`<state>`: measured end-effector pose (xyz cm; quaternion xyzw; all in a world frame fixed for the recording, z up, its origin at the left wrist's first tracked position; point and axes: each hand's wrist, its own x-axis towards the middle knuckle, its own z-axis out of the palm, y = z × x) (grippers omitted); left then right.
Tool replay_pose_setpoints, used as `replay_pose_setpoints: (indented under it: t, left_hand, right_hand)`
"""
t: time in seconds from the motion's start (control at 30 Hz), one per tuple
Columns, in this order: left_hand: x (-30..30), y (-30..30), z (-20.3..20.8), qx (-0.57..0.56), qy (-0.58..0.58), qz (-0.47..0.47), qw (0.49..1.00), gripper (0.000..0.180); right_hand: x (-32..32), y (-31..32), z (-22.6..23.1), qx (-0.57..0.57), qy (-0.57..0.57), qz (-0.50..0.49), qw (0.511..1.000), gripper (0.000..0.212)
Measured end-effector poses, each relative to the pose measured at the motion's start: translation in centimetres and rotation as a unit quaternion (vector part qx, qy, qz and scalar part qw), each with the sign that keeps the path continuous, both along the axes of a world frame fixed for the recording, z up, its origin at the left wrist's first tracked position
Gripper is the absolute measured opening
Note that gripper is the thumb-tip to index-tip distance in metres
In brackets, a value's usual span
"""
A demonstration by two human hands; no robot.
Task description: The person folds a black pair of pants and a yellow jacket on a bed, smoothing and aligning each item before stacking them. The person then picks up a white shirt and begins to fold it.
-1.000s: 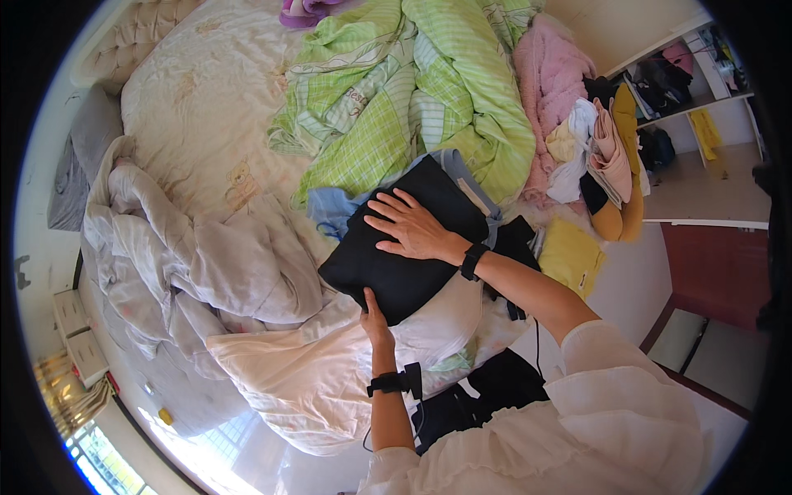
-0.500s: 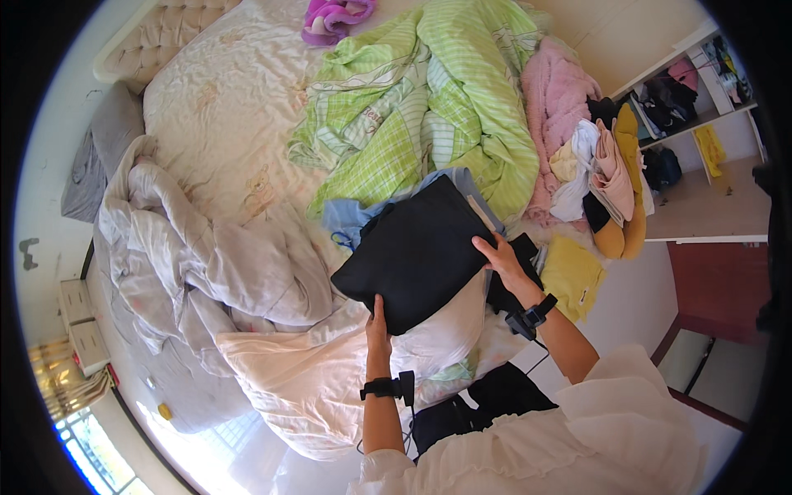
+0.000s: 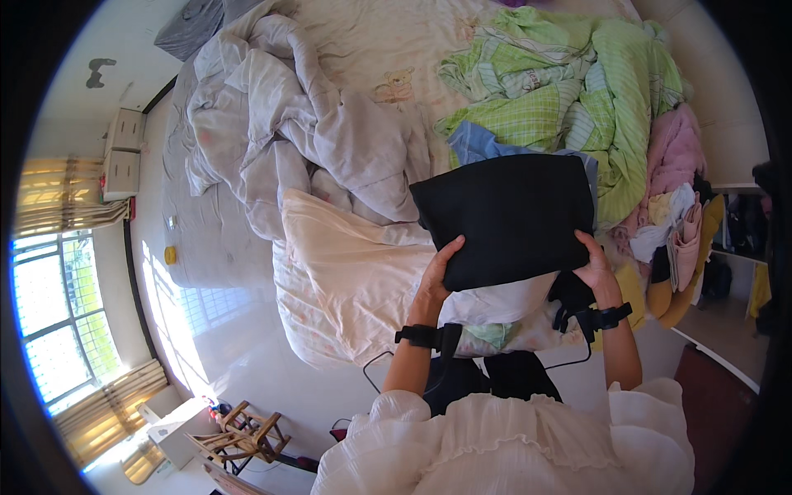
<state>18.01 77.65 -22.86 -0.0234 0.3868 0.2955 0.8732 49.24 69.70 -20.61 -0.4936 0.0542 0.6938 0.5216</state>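
Note:
A folded black garment (image 3: pixel 507 219) is held up between my two hands above the bed; its exact kind does not show. My left hand (image 3: pixel 439 268) grips its near left corner, thumb on top and fingers underneath. At the right edge, my right hand (image 3: pixel 596 266) clasps it the same way. Light-blue cloth (image 3: pixel 477 142) shows behind the garment's far edge. Below and to the left of it, a peach cloth (image 3: pixel 355 257) is spread over the bed's near edge. Part of another black cloth (image 3: pixel 571 290) lies beneath my right hand.
A crumpled grey quilt (image 3: pixel 330 124) covers the bed's left part; a green checked quilt (image 3: pixel 549 103) is heaped at the far right. Beside it are a pink blanket (image 3: pixel 672 148) and several stacked clothes (image 3: pixel 681 235). A wooden chair (image 3: pixel 247 433) stands at lower left near the window (image 3: pixel 66 305).
My view has swung left, bringing the window and chair into sight. The black garment, still in both hands, has turned so its near edge lies more level, with both hands nearly in line.

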Motion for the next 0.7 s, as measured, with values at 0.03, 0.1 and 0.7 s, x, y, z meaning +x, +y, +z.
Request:
replay_pose_setpoints:
  t: [0.03, 0.1, 0.7]
  left_hand:
    - [-1.5, -1.2, 0.9, 0.010, 0.001, 0.027, 1.000, 0.048]
    - [-5.1, -3.9, 2.9, -0.002, 0.040, 0.080, 0.996, 0.046]
    - [-27.2, -27.8, 16.7, 0.028, 0.390, 0.435, 0.812, 0.048]
  right_hand:
    - [-1.3, -0.2, 0.1, -0.008, 0.004, 0.007, 1.000, 0.029]
    - [-4.7, -0.2, -0.2, -0.038, -0.007, 0.030, 0.999, 0.032]
    - [-23.6, 3.6, -11.7, 0.266, -0.612, 0.708, 0.230, 0.032]
